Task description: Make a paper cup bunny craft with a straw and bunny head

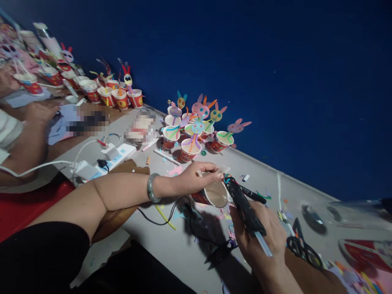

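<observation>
My left hand [203, 177], with a bangle at its wrist, is closed on the rim of a red paper cup [200, 197], which is tipped so its pale inside faces me. My right hand [260, 232] grips a black glue gun [245, 206], and a clear glue stick [263, 243] pokes out of its back end. The gun's nozzle is close to the cup's rim and my left fingertips; whether it touches is too small to tell. A black marker [252, 194] lies just behind the gun.
Red cups with paper rabbit figures [190, 150] stand by the blue wall. Scissors [303, 247] and a computer mouse [314, 218] lie at right. A white power strip [119, 157] with cords is at left, near another person's arm [33, 130]. Paper scraps and a black cord lie below the cup.
</observation>
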Available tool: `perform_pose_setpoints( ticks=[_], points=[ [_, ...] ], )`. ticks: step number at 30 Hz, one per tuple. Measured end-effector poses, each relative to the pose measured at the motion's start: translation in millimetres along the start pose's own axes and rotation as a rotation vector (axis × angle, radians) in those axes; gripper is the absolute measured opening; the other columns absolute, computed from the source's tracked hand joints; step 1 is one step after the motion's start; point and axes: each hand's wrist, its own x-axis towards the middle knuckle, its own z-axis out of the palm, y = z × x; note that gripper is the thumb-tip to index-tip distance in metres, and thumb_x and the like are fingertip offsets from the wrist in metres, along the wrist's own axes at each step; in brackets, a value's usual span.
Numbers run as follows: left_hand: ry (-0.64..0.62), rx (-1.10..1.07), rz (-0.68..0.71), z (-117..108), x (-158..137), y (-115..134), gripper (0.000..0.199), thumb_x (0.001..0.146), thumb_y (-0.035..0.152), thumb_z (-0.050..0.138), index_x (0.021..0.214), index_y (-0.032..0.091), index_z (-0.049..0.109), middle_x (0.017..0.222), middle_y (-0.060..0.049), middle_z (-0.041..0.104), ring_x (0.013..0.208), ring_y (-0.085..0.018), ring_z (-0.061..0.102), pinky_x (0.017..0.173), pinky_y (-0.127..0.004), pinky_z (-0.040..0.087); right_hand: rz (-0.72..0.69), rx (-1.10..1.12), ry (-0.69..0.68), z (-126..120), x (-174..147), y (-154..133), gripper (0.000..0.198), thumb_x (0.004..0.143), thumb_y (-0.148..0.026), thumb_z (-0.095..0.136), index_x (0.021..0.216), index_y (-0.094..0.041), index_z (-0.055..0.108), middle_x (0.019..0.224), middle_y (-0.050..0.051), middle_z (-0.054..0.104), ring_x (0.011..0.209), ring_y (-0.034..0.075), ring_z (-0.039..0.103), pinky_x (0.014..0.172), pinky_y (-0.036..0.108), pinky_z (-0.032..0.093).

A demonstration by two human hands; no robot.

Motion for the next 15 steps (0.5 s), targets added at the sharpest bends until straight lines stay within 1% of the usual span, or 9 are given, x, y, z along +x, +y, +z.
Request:
perform_pose_setpoints(
  ticks=[7,15],
  points=[
    [-0.003,-0.010,0.006,0.4,-0.6,0.1,0.029,0.088,0.037,0.056,0.070,0.014,0.054,0.068,0.002,0.044,0.068,-0.010,0.041,0.062,-0.024,0.031,0.010,-0.015,0.002,0.9,-1.3,0.8,0.011,0.092,-0.026,0.058,0.098,-0.018,0.055,0.078,0.004,0.063,0.069,0.018,0.061,0.065,0.029,0.044],
    [-0.008,0.021,0.014,-0.4,-0.5,-0.4,0.028,0.089,0.036,0.054,0.070,0.015,0.055,0.069,0.002,0.048,0.069,-0.010,0.044,0.064,-0.023,0.033,0.007,-0.048,0.012,2.9,1.0,-0.4,0.011,0.094,-0.029,0.056,0.096,-0.018,0.055,0.079,0.005,0.065,0.071,0.019,0.063,0.068,0.030,0.045]
  ],
)
